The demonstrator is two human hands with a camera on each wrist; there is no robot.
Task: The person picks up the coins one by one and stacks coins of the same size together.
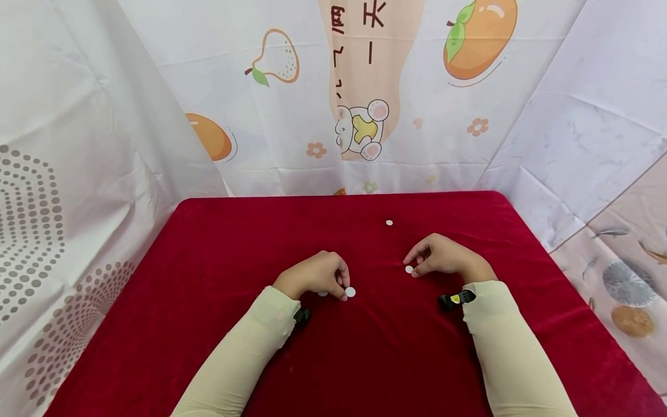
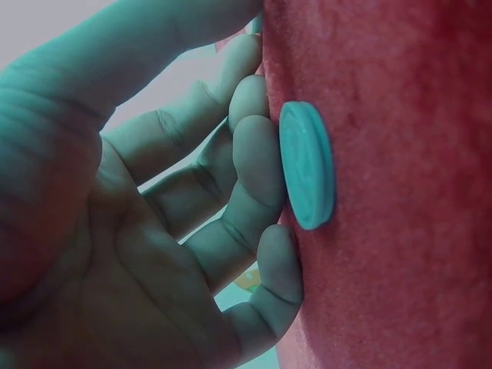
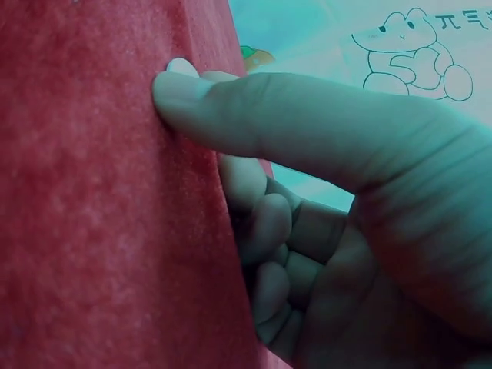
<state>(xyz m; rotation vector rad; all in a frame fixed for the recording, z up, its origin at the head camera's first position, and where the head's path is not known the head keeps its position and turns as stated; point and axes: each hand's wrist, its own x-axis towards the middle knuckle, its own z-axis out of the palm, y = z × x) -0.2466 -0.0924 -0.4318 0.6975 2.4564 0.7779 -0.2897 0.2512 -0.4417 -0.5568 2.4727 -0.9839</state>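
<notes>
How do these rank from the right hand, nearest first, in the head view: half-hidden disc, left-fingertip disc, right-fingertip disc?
1. Right-fingertip disc, by the right hand.
2. Left-fingertip disc, leftward, by the left hand.
3. Half-hidden disc, farthest left, partly covered by that hand.

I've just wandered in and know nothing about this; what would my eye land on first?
Probably the deep red cloth across the lower head view, where a left hand and right hand each have fingertips at a small white disc. Another disc lies farther back, and a fourth, beneath the left hand, looms large in the left wrist view. Behind hangs a pale printed backdrop with orange fruit.
</notes>
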